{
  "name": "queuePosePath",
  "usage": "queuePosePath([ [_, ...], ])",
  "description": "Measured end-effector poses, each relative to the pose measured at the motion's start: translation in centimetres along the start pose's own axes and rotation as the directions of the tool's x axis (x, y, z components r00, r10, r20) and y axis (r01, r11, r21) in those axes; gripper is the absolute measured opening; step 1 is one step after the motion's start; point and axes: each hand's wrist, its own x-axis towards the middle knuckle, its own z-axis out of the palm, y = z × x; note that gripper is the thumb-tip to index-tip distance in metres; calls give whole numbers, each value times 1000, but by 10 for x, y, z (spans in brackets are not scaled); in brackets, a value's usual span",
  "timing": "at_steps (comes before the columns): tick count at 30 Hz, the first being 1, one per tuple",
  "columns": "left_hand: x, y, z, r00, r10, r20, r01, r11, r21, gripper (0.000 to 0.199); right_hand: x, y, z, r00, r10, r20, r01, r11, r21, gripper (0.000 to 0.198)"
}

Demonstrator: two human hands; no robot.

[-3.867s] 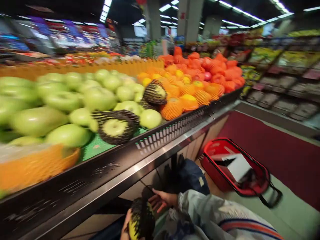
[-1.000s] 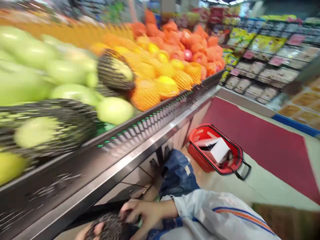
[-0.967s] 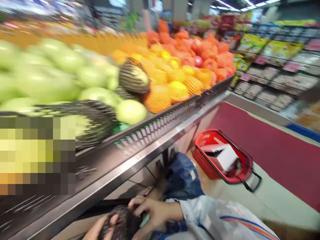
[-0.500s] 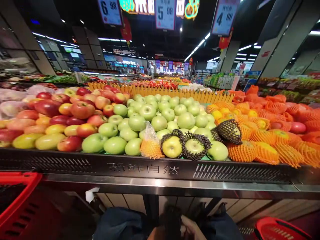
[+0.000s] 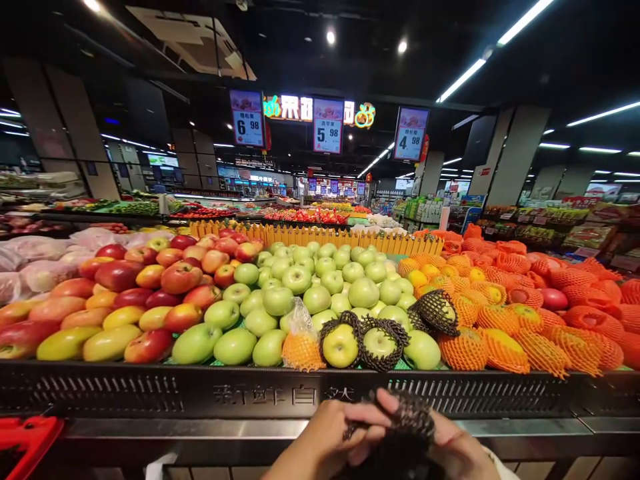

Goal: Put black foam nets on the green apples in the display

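Both hands are low in the head view, in front of the fruit stand. My left hand [image 5: 340, 430] is closed on one side of a black foam fruit net [image 5: 413, 420], its fingers curled over the mesh. At the other side my right hand [image 5: 457, 443] grips the same net, its fingertips mostly hidden behind it. Whether a fruit is inside, I cannot tell. Just beyond, two apples in black nets [image 5: 341, 345] [image 5: 379, 343] sit at the front of the green apples [image 5: 295, 280], beside an orange-netted fruit in clear plastic [image 5: 303, 347].
A black slotted rail [image 5: 150, 393] and a metal ledge [image 5: 200, 430] run between me and the fruit. Red apples [image 5: 183, 277] lie left, orange-netted fruit [image 5: 500, 347] right. Another black-netted fruit [image 5: 435, 312] rests among them. A red basket [image 5: 33, 433] is at lower left.
My view has tilted upward. Both hands have risen from down by my legs to the height of the rail, bringing the black net up with them.
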Motion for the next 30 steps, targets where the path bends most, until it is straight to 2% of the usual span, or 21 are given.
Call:
queuePosePath([
  [2, 13, 17, -29, 992, 123, -19, -121, 989, 83, 41, 5, -33, 1, 982, -187, -13, 188, 980, 67, 85],
  [3, 21, 26, -45, 983, 182, -32, -175, 971, 162, 45, 11, -52, 2, 960, -276, -52, 278, 959, 48, 78],
  [5, 41, 46, -83, 969, 235, -76, -197, 920, 340, 50, 31, -92, 0, 890, -431, -146, 419, 902, -107, 66],
  [6, 55, 54, -103, 965, 232, -120, -164, 896, 413, 50, 45, -113, -6, 835, -523, -173, 486, 847, -213, 63],
  [8, 87, 68, -143, 945, 195, -263, -35, 860, 509, 51, 82, -151, -30, 667, -710, -228, 578, 686, -442, 55],
  [10, 123, 72, -178, 911, 128, -392, 131, 813, 568, 52, 123, -180, -66, 566, -802, -190, 516, 524, -677, 48],
  [11, 140, 69, -191, 894, 82, -441, 215, 785, 581, 50, 143, -188, -85, 531, -826, -187, 398, 439, -806, 44],
  [12, 155, 64, -202, 880, 31, -474, 290, 755, 588, 49, 161, -192, -103, 513, -830, -220, 179, 354, -918, 41],
  [13, 167, 56, -209, 866, -16, -499, 353, 727, 589, 47, 176, -191, -118, 530, -805, -266, -82, 264, -961, 37],
  [15, 182, 36, -214, 854, -80, -513, 420, 688, 592, 43, 197, -178, -134, 558, -777, -292, -207, 210, -956, 29],
  [17, 187, 15, -212, 871, -114, -477, 423, 668, 612, 37, 208, -157, -134, 632, -733, -251, -216, 145, -966, 32],
  [19, 186, -2, -208, 897, -134, -421, 398, 658, 639, 35, 210, -137, -124, 756, -639, -145, -196, -9, -981, 37],
  [21, 186, -11, -205, 916, -136, -378, 368, 663, 652, 37, 210, -125, -115, 847, -525, -86, -164, -104, -981, 41],
  [23, 188, -14, -203, 938, -113, -328, 309, 706, 637, 40, 208, -122, -112, 905, -416, -90, -137, -84, -987, 46],
  [26, 193, -14, -199, 977, -57, -204, 170, 789, 591, 38, 206, -124, -118, 960, -276, -54, -43, 47, -998, 54],
  [28, 195, -13, -196, 990, -54, -129, 120, 800, 588, 34, 205, -125, -123, 971, -236, -36, -12, 103, -995, 62],
  [30, 194, -13, -194, 995, -72, -71, 100, 801, 590, 32, 205, -125, -124, 969, -229, -92, -68, 110, -992, 64],
])
